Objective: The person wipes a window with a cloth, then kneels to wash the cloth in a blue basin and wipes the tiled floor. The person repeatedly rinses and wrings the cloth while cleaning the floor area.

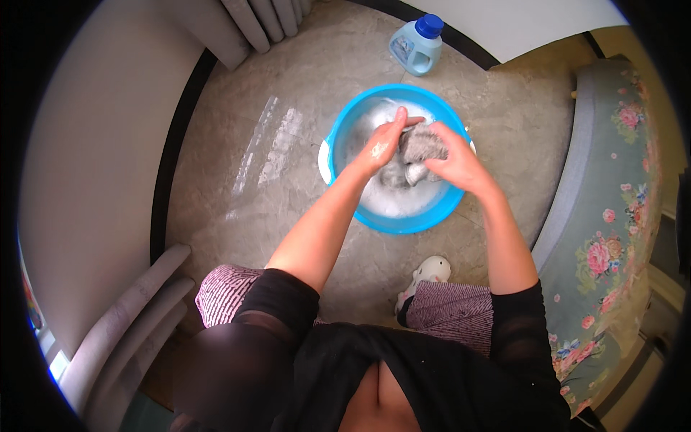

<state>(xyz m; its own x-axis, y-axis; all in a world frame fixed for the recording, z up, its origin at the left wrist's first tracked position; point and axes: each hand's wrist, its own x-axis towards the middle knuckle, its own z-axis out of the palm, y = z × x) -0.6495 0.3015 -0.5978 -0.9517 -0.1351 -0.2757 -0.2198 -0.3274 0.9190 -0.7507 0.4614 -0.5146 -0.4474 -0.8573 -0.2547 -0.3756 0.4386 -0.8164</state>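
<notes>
A wet grey cloth (pixel 424 144), maybe a fuzzy sock or small towel, is bunched up over a blue plastic basin (pixel 407 224). My right hand (pixel 459 162) grips it from the right, thumb and fingers around its side. Beside the cloth's left edge is my left hand (pixel 384 143), thumb raised and fingers stretched towards the cloth; foam clings to its back. Whether its fingertips touch the cloth is hard to see. Sudsy water (pixel 391 200) fills the basin's bottom, and a paler part of the fabric (pixel 415 174) hangs below my right hand.
Behind the basin stands a light-blue detergent bottle (pixel 417 51) with a dark-blue cap. Water streaks (pixel 264 151) wet the grey tiled floor (pixel 216 178) to the left. A floral-covered piece of furniture (pixel 599 216) borders the right, and curtain folds (pixel 129 335) hang at lower left.
</notes>
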